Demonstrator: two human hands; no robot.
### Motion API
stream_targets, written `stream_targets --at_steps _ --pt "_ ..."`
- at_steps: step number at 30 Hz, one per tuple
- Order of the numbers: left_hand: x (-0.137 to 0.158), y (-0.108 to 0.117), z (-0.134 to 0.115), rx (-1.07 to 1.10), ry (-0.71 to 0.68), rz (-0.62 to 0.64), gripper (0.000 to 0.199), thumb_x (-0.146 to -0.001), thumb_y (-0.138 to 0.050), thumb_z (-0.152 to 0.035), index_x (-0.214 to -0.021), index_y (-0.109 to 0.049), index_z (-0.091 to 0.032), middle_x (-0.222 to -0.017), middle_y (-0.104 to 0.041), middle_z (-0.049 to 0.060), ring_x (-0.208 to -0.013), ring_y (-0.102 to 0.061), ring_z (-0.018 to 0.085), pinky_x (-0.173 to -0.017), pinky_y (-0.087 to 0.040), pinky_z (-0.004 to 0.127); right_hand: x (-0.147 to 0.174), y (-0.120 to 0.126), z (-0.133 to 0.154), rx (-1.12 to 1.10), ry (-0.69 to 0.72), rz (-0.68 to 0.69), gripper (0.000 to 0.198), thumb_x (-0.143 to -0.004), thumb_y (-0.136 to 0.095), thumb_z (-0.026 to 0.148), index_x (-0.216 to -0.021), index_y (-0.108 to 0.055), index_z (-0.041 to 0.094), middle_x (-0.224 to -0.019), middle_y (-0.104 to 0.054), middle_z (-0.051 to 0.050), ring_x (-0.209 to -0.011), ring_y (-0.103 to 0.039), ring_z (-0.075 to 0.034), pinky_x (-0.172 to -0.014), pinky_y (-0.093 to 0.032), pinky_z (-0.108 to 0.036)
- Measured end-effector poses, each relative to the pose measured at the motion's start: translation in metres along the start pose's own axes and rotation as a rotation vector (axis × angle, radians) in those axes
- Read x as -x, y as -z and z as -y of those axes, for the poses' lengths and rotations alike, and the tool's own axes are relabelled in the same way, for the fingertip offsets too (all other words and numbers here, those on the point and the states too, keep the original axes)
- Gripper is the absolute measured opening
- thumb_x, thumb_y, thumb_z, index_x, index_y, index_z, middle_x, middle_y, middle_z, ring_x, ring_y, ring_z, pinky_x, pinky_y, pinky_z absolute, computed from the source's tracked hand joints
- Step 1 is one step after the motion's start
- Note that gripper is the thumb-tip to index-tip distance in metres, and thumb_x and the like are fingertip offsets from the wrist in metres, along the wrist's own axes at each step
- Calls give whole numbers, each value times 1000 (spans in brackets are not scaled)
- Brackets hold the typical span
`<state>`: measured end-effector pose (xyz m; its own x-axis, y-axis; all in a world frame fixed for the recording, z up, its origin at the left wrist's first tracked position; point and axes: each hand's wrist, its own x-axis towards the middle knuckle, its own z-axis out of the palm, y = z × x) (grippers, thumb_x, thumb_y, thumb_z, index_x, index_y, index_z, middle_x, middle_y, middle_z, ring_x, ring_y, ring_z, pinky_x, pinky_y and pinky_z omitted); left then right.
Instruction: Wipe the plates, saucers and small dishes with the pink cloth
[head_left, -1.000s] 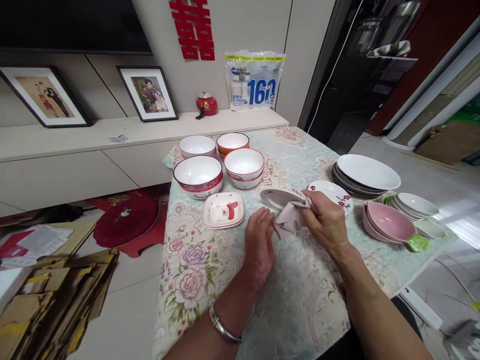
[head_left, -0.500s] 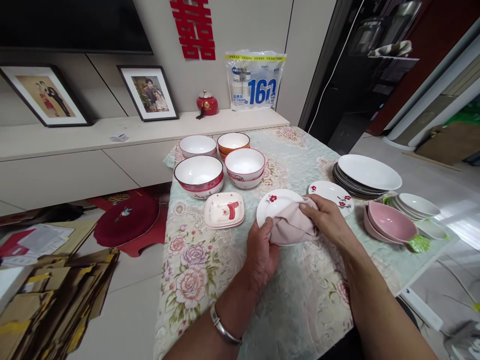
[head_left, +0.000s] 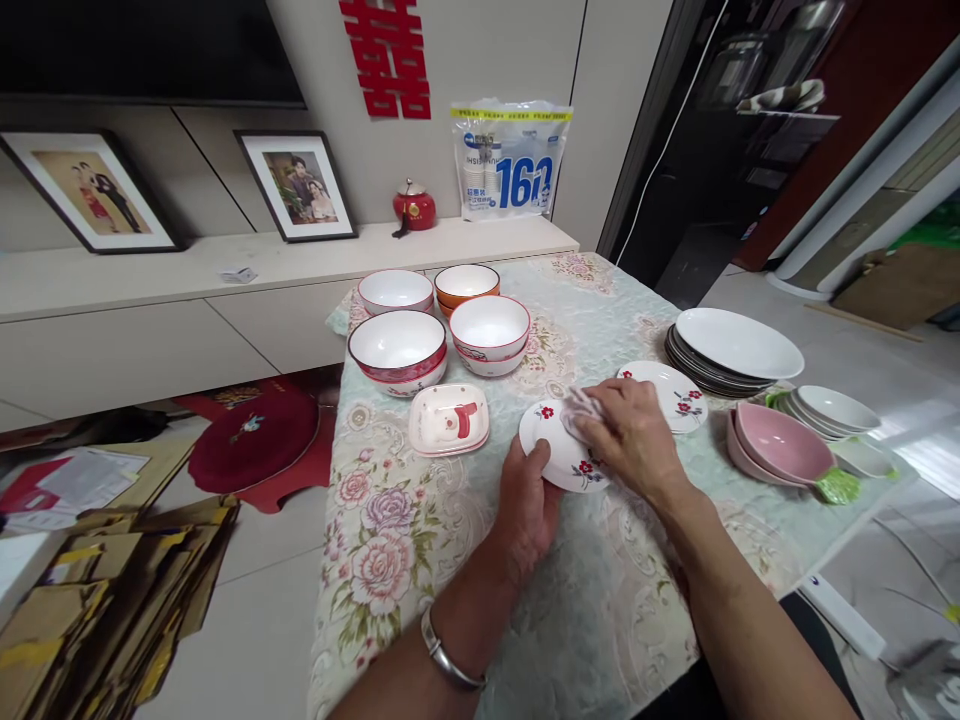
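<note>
My left hand [head_left: 527, 490] grips the near left edge of a small white plate [head_left: 555, 458] with red flowers, its thumb on top of the rim. Bunched in my right hand [head_left: 636, 432] is a pale pink cloth [head_left: 581, 412], pressed against the upper right part of the plate's face. A matching flowered plate [head_left: 679, 400] lies on the table just beyond my right hand. To the left of the held plate sits a rectangular dish [head_left: 427, 425] with a red-scarf picture.
Stacked bowls [head_left: 397, 345] stand at the table's back left. On the right are a stack of large plates [head_left: 739, 345], pink bowls [head_left: 784, 445] and small pale bowls [head_left: 836, 410]. A floral cloth [head_left: 390, 580] covers the table. Flattened cardboard [head_left: 97, 620] lies on the floor, left.
The cloth, spread over the plate's lower right before, is now bunched under my right hand at its upper right. The plate's flowers are uncovered. My left hand has barely moved.
</note>
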<state>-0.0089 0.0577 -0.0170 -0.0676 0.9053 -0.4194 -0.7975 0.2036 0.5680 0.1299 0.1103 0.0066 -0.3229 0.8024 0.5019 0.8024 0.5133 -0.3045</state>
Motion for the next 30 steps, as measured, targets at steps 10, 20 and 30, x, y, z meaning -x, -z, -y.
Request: stream_targets --at_steps 10,20,30 --pt "-1 0 -3 163 77 38 33 -96 -45 -30 -110 -68 -11 -100 -73 9 -82 -66 17 -72 -54 27 -1 5 22 -397 102 461 30 -97 -50 21 -121 -66 28 -118 -61 -7 -110 -54 -22 -94 -45 -37" --pt "-3 1 -1 183 89 50 39 -97 -45 -32 -127 -61 -14 -111 -72 12 -90 -67 22 -83 -54 37 3 -1 12 29 -68 393 32 -98 -47 22 -121 -68 21 -103 -65 -14 -94 -61 -27 -84 -50 -41" --pt "0 3 -2 137 200 145 44 -97 -42 -42 -129 -58 -16 -107 -72 11 -87 -67 23 -85 -55 45 2 -20 11 -37 57 271 40 -94 -46 14 -132 -58 16 -136 -54 -16 -122 -50 -29 -101 -46 -43"
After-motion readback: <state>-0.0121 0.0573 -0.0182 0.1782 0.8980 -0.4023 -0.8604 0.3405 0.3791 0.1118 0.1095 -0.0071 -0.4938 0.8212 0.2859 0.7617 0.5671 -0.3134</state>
